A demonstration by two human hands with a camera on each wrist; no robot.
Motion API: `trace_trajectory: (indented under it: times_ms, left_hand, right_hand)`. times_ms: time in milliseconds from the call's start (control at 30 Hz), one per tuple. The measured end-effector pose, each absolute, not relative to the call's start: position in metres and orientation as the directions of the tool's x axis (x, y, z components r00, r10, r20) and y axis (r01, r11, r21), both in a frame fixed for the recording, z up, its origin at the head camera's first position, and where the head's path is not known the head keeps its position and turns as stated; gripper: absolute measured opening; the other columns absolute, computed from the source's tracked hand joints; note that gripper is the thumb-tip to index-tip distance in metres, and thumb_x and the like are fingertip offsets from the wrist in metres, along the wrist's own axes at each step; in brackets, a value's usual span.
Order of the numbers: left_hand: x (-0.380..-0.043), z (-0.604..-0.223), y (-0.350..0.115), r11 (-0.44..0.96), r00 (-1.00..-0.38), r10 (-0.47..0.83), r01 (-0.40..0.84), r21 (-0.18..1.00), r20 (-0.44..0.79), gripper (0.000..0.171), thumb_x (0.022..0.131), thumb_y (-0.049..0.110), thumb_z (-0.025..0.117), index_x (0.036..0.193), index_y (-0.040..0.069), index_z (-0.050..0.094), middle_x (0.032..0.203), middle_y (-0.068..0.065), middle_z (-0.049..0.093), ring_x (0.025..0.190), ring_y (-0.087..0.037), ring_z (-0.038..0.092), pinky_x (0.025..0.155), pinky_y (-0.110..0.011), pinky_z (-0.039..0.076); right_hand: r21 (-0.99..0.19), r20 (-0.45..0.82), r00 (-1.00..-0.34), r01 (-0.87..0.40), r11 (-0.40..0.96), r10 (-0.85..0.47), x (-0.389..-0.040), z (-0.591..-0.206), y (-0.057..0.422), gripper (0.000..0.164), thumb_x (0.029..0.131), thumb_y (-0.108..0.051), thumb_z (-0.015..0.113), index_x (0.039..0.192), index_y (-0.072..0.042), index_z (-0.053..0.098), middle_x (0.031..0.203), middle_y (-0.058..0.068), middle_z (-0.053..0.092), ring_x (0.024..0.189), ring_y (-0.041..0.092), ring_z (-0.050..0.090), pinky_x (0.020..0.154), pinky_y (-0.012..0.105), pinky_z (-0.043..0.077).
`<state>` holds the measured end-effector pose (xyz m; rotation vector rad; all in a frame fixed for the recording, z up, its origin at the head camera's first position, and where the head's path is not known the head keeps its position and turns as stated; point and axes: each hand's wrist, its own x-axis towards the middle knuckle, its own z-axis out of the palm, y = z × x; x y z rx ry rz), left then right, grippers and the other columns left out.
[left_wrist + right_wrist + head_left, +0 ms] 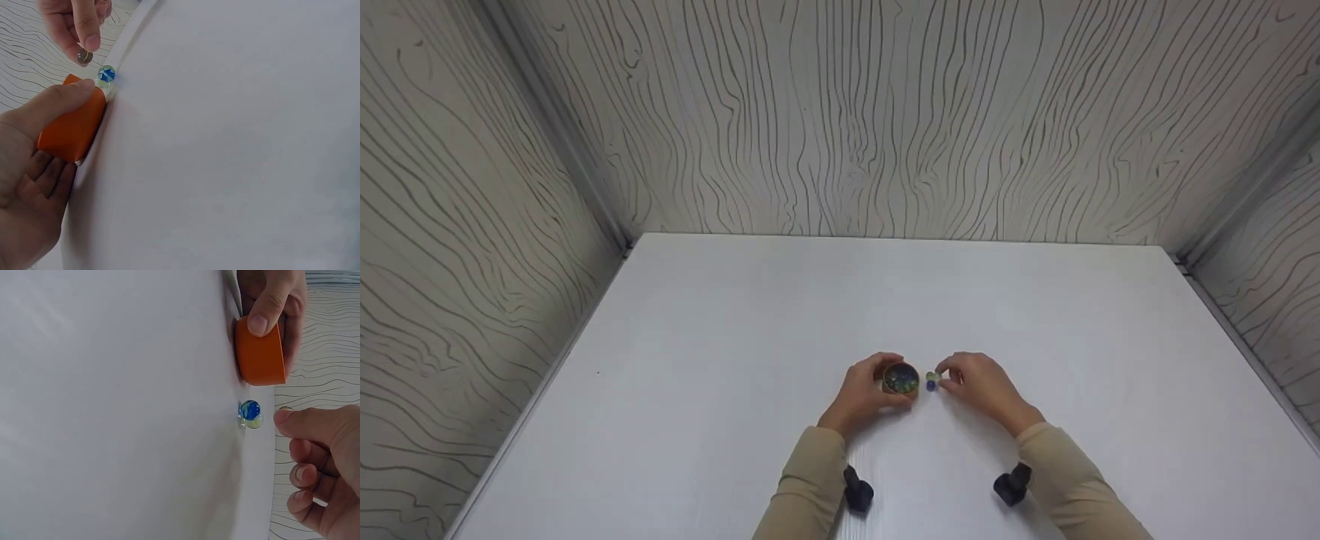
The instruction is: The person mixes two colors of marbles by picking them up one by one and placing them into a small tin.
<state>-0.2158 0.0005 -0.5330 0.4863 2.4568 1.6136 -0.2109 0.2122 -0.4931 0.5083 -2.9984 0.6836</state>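
Observation:
My left hand [861,391] grips a small orange cup [67,135], thumb on one side and fingers round the other. Dark blue and green marbles [901,379] show inside the cup in the head view. To the right of the cup, a blue marble [250,409] and a clear greenish marble [256,422] lie close together on the table. My right hand [984,384] is just beside them, pinching a dark marble with a pale streak [85,56] between thumb and index finger. In the right wrist view the thumb mostly hides that marble.
The white tabletop [720,322] stretches around both hands. Wood-grain patterned panels [840,120] stand behind it and at both sides. Black devices [859,493] sit at the inner side of both forearms, close over the table.

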Motion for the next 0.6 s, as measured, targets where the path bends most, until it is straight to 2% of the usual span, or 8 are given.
trace_trajectory:
  times_ms: [600]
  left_hand:
    - [-0.2152, -0.5322, 0.0004, 0.356, -0.933, 0.357, 0.178, 0.918, 0.043, 0.06, 0.073, 0.013, 0.083, 0.127, 0.008, 0.058, 0.123, -0.008, 0.067, 0.12, -0.021, 0.06, 0.109, -0.032, 0.047]
  right_hand:
    - [-0.426, 0.142, -0.919, -0.392, 0.815, -0.368, -0.2082, -0.4853, 0.2049, 0.011, 0.081, -0.007, 0.072, 0.092, -0.006, 0.073, 0.067, -0.001, 0.057, 0.063, 0.004, 0.044, 0.056, 0.018, 0.036]
